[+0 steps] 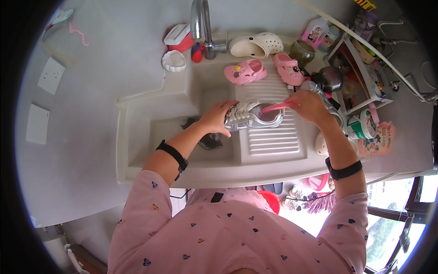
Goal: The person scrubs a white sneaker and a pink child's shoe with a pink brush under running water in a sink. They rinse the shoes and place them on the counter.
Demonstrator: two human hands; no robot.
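Note:
My left hand [217, 118] grips the toe end of a grey and white lace-up sneaker [251, 118]. The shoe lies sideways over the edge between the sink basin [164, 144] and the ribbed washboard [273, 142]. In my right hand [309, 106] is the handle of a pink brush [279, 107], whose far end sits inside the shoe's opening. The brush head is hidden there. A dark item [211, 141] lies in the basin, partly behind my left hand and forearm.
Pink clogs [245, 72] and a cream clog [256, 45] stand behind the washboard, near the metal faucet [208, 37]. Right of them are another grey sneaker [316, 89], a glass bowl [302, 51], a white-framed rack [356, 75] and a white-and-green tub [362, 124]. A soap dish [174, 61] sits left.

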